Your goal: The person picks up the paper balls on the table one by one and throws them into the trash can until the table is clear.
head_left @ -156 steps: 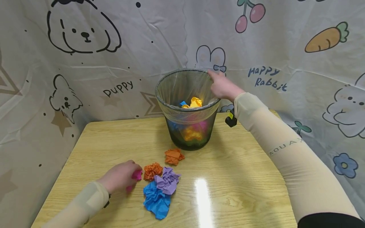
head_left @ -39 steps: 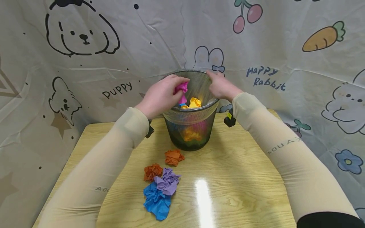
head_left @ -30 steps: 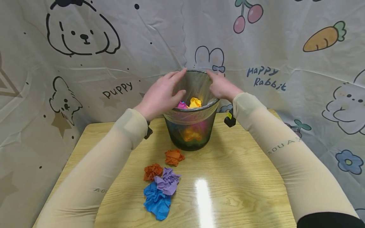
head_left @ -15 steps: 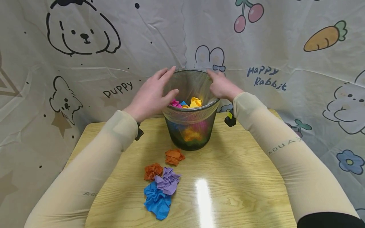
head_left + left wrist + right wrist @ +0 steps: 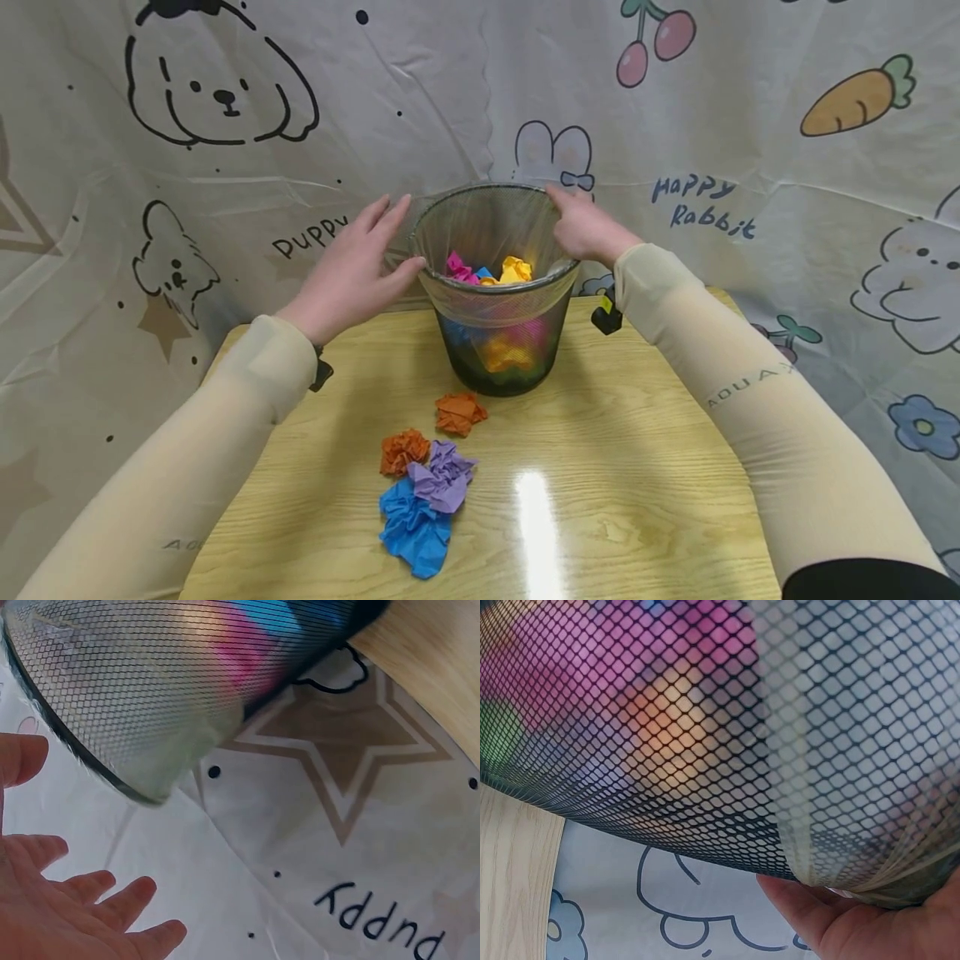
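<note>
A black mesh wastebasket (image 5: 495, 379) with a clear liner stands at the back of the table. Inside it lie crumpled paper balls, among them a pink one (image 5: 459, 268), a yellow one (image 5: 515, 269) and a bit of blue. My right hand (image 5: 588, 227) grips the rim at its right side, over the liner. Just left of the rim, my left hand (image 5: 352, 271) holds nothing, its fingers spread. In the left wrist view those fingers (image 5: 127, 904) are apart from the mesh. Before the basket lie two orange paper balls (image 5: 460, 414), a purple one (image 5: 442, 477) and a blue one (image 5: 415, 527).
The wooden table (image 5: 637, 467) has a bright glare streak at its front middle. Behind it hangs a printed curtain (image 5: 420, 83), close to the back of the wastebasket. The orange ball nearest the basket sits right before its base.
My left hand picked up the pink paper ball, carried it over the wastebasket and let it drop in. It has since drawn back to the left. My right hand has stayed at the rim.
</note>
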